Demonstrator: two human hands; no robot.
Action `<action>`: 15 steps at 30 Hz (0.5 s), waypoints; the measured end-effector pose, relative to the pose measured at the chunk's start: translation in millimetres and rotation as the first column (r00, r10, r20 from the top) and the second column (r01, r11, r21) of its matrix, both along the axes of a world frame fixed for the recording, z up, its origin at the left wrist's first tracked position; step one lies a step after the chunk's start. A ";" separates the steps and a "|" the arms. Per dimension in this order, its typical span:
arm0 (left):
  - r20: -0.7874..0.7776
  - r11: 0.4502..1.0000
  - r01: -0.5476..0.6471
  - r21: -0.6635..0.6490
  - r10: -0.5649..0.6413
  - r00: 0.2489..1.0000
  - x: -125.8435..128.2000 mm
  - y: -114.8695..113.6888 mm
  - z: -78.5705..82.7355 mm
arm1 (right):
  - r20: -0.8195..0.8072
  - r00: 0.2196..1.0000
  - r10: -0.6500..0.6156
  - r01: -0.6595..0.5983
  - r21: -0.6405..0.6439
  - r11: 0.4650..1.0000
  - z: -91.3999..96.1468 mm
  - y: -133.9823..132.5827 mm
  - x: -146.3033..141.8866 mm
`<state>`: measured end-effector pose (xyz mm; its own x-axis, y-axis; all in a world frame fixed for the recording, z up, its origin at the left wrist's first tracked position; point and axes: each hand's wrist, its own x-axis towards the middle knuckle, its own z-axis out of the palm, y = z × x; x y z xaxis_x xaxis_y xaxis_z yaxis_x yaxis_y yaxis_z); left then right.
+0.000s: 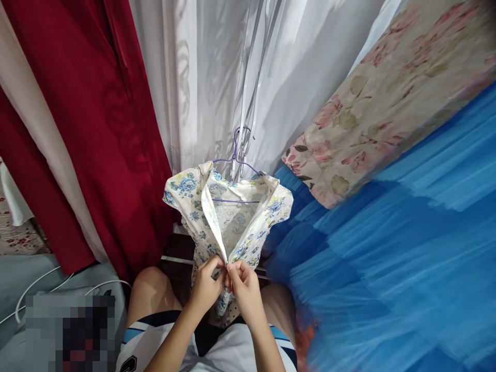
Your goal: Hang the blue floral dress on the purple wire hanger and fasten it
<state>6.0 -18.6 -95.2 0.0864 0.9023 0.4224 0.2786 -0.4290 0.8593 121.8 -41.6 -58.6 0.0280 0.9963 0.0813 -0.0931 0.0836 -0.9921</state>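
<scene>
A white dress with blue and yellow flowers (196, 206) hangs in front of me on a thin purple wire hanger (234, 150). Its V-shaped neckline gapes, showing the inside of the back and the hanger's lower bar. At the bottom of the V, my left hand (210, 281) pinches the left edge of the dress front. My right hand (243, 281) pinches the other edge right beside it, thumb on top. The two hands nearly touch. Whatever small fastening lies between the fingertips is hidden. Below them the dress drops between my knees.
White curtains (209, 77) and dangling white ribbons (248, 77) are behind the hanger. Red cloth (89, 103) hangs at left, with a grey surface and white cable (110, 282) below. A pink-flowered fabric (356, 124) and blue tulle (380, 268) fill the right.
</scene>
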 end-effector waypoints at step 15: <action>-0.153 0.987 0.133 -0.087 -0.145 0.977 11.2 -36.0 24.4 | 0.760 0.520 -0.389 -0.272 0.579 0.768 131.1 99.2 72.9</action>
